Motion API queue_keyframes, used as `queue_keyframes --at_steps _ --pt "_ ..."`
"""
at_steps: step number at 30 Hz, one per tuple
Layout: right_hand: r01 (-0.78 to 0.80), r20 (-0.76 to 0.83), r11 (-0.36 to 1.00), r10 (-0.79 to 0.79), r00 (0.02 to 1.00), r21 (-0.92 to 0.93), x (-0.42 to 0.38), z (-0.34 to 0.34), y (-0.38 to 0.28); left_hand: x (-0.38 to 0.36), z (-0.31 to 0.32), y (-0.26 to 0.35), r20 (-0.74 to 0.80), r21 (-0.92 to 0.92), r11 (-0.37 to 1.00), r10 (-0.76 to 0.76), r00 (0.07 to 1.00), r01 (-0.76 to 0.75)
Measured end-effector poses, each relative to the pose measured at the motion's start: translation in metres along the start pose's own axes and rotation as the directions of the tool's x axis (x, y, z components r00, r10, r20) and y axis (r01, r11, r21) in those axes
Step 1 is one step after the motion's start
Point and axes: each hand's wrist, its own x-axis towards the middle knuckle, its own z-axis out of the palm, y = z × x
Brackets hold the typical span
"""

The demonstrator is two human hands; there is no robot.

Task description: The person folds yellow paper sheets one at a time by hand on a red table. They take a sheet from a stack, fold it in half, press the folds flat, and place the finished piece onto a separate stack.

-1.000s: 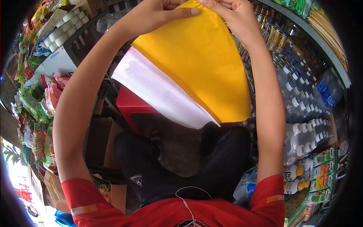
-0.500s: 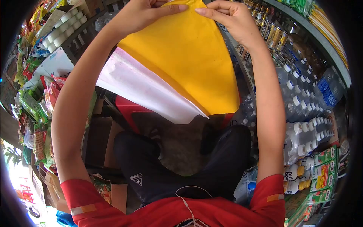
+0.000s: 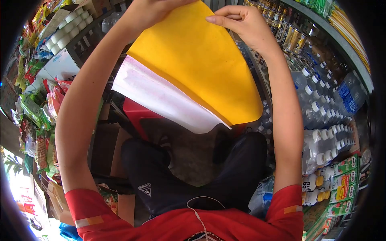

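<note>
A large sheet of yellow paper hangs in front of me, folded so that its white side shows along the lower left. My left hand, partly cut off by the top of the view, is closed on the sheet's upper edge; its fingertips are hidden. At the upper right edge my right hand pinches the paper between thumb and fingers, the other fingers curled. Just behind the sheet shows part of a red plastic stool or small table.
Shelves of drink cans and packs of capped bottles stand on the right, with green cartons below. Snack bags and white rolls or cups crowd the left. An open cardboard box sits by my left knee.
The paper has shifted slightly right and down at its lower end. My hands have moved apart: the left up and left along the top edge, the right onto the right edge.
</note>
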Motion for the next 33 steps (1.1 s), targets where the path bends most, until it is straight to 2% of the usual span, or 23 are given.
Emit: queue_keyframes --at_steps 1,7,10,11,13,19,22,25,28,29,33 --pt "0.067 -0.002 0.994 -0.067 0.998 -0.082 -0.002 0.001 0.006 0.0 -0.003 -0.002 -0.007 0.011 1.0 -0.006 1.0 0.006" --pt "0.084 0.058 0.989 -0.077 0.995 -0.121 -0.012 -0.002 0.026 0.003 -0.018 -0.012 -0.084 0.02 0.998 -0.063 0.994 0.065" --pt "0.071 0.071 0.992 -0.063 0.995 -0.106 -0.016 0.0 0.033 0.006 -0.028 -0.018 -0.126 0.04 0.998 -0.034 0.991 0.04" --pt "0.05 0.104 0.992 -0.039 0.994 -0.112 -0.017 -0.001 0.034 0.003 -0.032 -0.015 -0.114 0.02 0.996 -0.087 0.99 0.09" --pt "0.011 0.169 0.992 0.01 0.986 -0.125 -0.018 -0.001 0.035 0.006 -0.042 -0.018 -0.116 0.067 0.996 -0.043 0.992 0.051" --pt "0.005 0.197 0.975 0.04 0.979 -0.222 -0.025 0.012 0.053 0.004 -0.058 -0.009 -0.155 0.15 0.985 -0.065 0.986 0.088" --pt "-0.038 0.21 0.965 0.095 0.973 -0.26 -0.027 0.015 0.06 -0.001 -0.056 -0.009 -0.212 0.208 0.977 0.098 0.972 -0.053" --pt "-0.036 0.241 0.967 0.099 0.966 -0.254 -0.031 0.019 0.071 0.0 -0.071 0.002 -0.201 0.265 0.96 -0.042 0.979 0.095" --pt "-0.032 0.277 0.968 0.103 0.955 -0.249 -0.036 0.021 0.081 0.002 -0.086 -0.001 -0.192 0.272 0.955 -0.066 0.979 0.117" --pt "-0.037 0.292 0.967 0.113 0.95 -0.253 -0.038 0.02 0.084 -0.003 -0.078 0.001 -0.244 0.231 0.97 -0.019 0.97 0.077" --pt "-0.137 0.315 0.938 0.241 0.918 -0.32 -0.047 0.023 0.093 -0.006 -0.088 0.002 -0.244 0.257 0.966 0.031 0.969 0.033"
